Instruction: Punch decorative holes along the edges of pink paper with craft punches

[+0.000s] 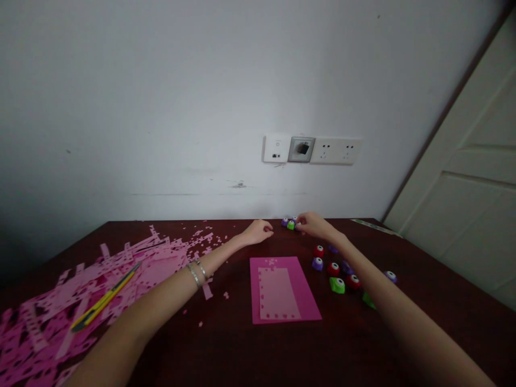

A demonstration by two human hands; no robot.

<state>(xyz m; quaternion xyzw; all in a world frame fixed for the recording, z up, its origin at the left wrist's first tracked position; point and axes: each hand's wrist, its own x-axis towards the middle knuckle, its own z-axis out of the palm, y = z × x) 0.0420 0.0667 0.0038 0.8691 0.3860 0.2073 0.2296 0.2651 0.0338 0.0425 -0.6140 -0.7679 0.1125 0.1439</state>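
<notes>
My right hand (315, 224) reaches to the back of the table, its fingertips closed on a small paper punch (298, 226) that they partly hide. Right beside it stand a green punch (291, 225) and a purple punch (284, 222). Left of this group, my left hand (258, 232) hovers over or rests on the tabletop, fingers loosely curled and thumb apart, with nothing visible in it. In front of both hands lies a bright pink sheet (308, 293). On it is a paler pink sheet (278, 293) with punched shapes along its left and bottom edges, and several small cut-outs (273, 262) above.
More punches in red (332, 269), purple (317, 263) and green (337, 285) stand under and beside my right forearm. A heap of punched pink paper strips (133, 279) covers the left side, with a yellow utility knife (107, 297) on top. A wall with sockets (332, 151) rises behind.
</notes>
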